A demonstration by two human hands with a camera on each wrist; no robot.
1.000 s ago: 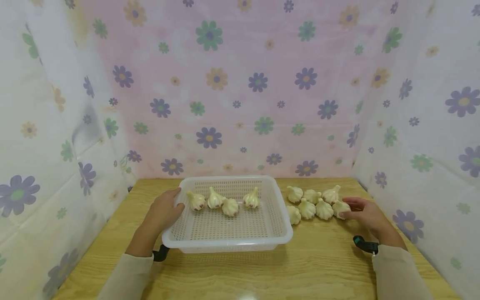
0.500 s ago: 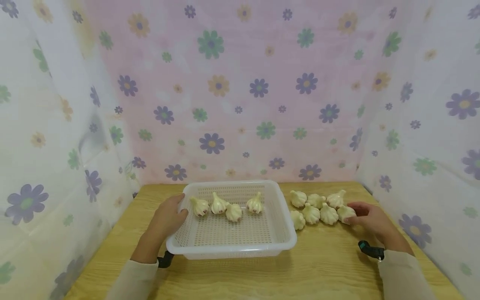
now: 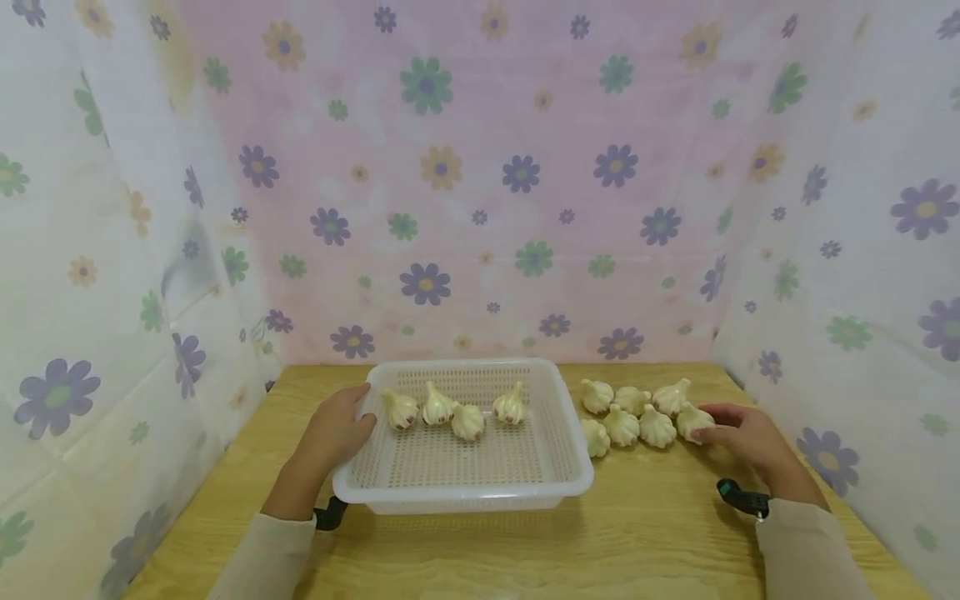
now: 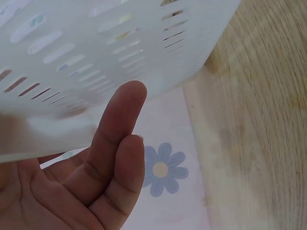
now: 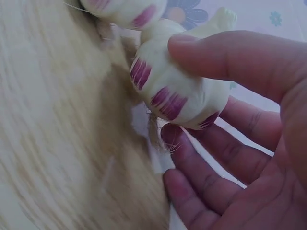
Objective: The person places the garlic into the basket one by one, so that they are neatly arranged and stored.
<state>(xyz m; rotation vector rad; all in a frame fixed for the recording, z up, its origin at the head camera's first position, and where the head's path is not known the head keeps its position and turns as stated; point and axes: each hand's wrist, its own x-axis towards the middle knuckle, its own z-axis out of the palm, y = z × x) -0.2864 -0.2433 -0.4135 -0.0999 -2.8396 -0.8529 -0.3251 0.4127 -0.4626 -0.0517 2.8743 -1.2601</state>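
Observation:
A white plastic basket (image 3: 480, 493) with slotted walls stands on the table, several garlic bulbs (image 3: 468, 422) lying toward its back. My left hand (image 3: 330, 437) grips its left rim, thumb over the edge. From the left wrist view, two fingers (image 4: 117, 112) show against the outside of the basket wall (image 4: 144, 62). Right of the basket, several more garlic bulbs (image 3: 622, 425) sit in two rough rows. My right hand (image 3: 750, 442) pinches the rightmost front garlic bulb (image 5: 182, 86), thumb on its upper side and fingers underneath. Purple streaks mark that bulb, and roots hang from its base.
The wooden table (image 3: 645, 533) carries everything. Flowered cloth (image 3: 480, 217) hangs behind it and on both sides. Another garlic bulb (image 5: 127, 12) is close beside the held one. A black wrist device (image 3: 742, 498) sits at the right cuff.
The head view has shifted slightly, so the scene appears a little lower and further right than one second ago. Both hands keep their holds on the basket and the garlic bulb.

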